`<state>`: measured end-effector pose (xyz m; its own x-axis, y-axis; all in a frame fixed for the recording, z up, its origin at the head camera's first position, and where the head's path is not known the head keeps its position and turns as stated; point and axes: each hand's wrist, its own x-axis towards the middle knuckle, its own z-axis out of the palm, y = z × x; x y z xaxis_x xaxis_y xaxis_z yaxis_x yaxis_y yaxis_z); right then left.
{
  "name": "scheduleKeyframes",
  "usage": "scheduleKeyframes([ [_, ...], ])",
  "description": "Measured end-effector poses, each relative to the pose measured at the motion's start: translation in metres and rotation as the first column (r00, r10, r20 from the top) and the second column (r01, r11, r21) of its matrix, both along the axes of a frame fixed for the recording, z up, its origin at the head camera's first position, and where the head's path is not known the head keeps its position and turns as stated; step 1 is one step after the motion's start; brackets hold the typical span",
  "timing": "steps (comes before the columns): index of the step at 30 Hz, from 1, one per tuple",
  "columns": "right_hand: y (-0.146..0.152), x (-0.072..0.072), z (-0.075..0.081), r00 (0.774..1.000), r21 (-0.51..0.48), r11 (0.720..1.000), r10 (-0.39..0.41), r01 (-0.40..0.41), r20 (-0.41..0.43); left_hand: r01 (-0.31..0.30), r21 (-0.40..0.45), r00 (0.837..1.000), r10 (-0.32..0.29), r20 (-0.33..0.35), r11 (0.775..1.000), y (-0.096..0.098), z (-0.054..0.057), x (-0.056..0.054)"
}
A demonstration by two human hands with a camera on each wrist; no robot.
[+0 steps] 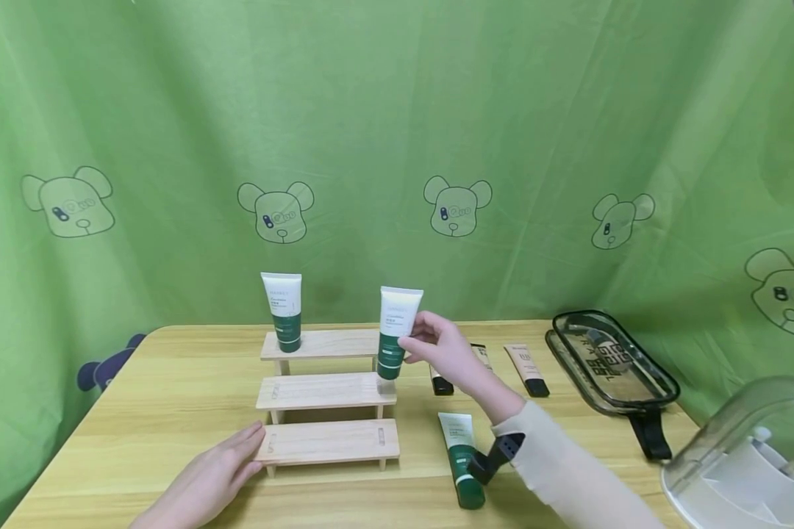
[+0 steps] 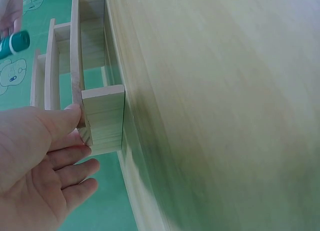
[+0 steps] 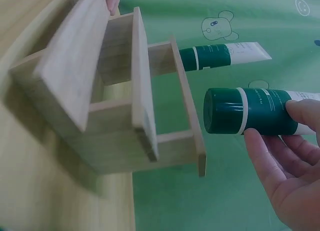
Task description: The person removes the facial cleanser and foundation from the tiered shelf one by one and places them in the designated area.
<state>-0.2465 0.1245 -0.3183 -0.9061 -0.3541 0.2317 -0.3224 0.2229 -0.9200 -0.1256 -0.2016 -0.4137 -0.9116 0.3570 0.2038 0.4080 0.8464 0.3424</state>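
Thumb and fingers of my right hand point(image 1: 442, 351) pinch a white-and-green squeeze tube point(image 3: 272, 111) in the head and right wrist views. The tube is upright, cap down, in front of the right end of the top step of a wooden three-step display rack point(image 1: 324, 441). On that top step's left end stands a matching tube point(image 1: 283, 312). My left hand point(image 2: 50, 161) grips the left end of the lowest step, thumb on top and a finger beneath. A third green-and-white tube point(image 1: 462, 459) lies on the table below my right wrist.
Right of the rack lie a beige tube with a black cap point(image 1: 526, 369) and, partly behind my right hand, more small tubes. A clear black-edged pouch point(image 1: 612, 364) lies farther right. A white organizer with a clear cover point(image 1: 734, 470) stands at the front right; a green curtain point(image 1: 370, 147) hangs behind.
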Motion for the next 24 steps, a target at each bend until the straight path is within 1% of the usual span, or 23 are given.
scheduleKeyframes([
  [6,0.026,0.011,-0.012,0.999,0.006,1.000,-0.016,0.016,0.028,-0.013,-0.004,1.000,0.013,0.017,1.000,0.001,0.000,0.000],
  [8,0.035,0.014,-0.016,0.998,0.010,0.999,-0.039,0.039,0.050,-0.013,-0.002,1.000,0.013,0.013,1.000,0.001,0.000,0.000],
  [10,0.043,0.016,-0.021,0.995,0.034,0.997,-0.067,0.065,0.071,-0.012,0.001,1.000,0.012,0.009,1.000,0.001,0.000,0.000],
  [13,0.055,0.020,-0.029,0.991,0.055,0.995,-0.088,0.082,0.102,-0.009,0.006,1.000,0.009,0.007,1.000,0.001,0.000,0.000],
  [17,0.073,0.027,-0.039,0.987,0.060,0.995,-0.087,0.080,0.132,0.004,0.004,1.000,-0.004,-0.015,1.000,0.001,-0.001,0.000],
  [20,0.085,0.034,-0.043,0.984,0.076,0.994,-0.094,0.083,0.151,0.009,0.003,0.999,-0.009,-0.034,1.000,0.000,-0.001,0.001],
  [24,0.101,0.040,-0.048,0.981,0.101,0.992,-0.094,0.078,0.169,0.003,0.009,1.000,-0.003,-0.029,1.000,0.000,-0.001,0.001],
])
